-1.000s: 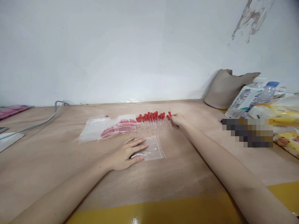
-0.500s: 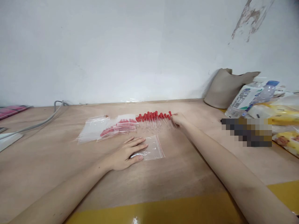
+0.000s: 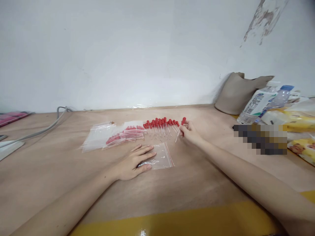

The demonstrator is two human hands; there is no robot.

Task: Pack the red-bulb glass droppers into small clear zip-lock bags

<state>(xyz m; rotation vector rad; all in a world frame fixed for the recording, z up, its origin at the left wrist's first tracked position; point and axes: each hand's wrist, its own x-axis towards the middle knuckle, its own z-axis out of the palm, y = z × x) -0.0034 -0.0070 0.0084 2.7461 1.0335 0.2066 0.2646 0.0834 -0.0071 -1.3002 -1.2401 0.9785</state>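
Note:
A red-bulbed dropper pipette [image 3: 183, 121] is pinched in the fingers of my right hand [image 3: 191, 132], its bulb up and its thin clear tip slanting down to the left. Just left of it lies a row of several similar droppers [image 3: 159, 123], red bulbs toward the wall. My left hand [image 3: 135, 161] lies flat with fingers spread on a clear zip bag [image 3: 162, 157], which has a red line along its right edge. Behind that hand are filled zip bags [image 3: 134, 132] with red bulbs showing through, overlapping a pile of clear bags [image 3: 98, 136].
A grey cable [image 3: 46, 127] runs along the table's left side. At the right stand a beige container [image 3: 236, 93], plastic bottles [image 3: 258, 103] and yellow packages [image 3: 287, 119], beside a blurred-out dark object [image 3: 263, 139]. Yellow tape [image 3: 172, 221] crosses the near table edge.
My right hand has lifted one dropper from the right end of the row and tilted it slightly. My left hand has stayed in place on the bag.

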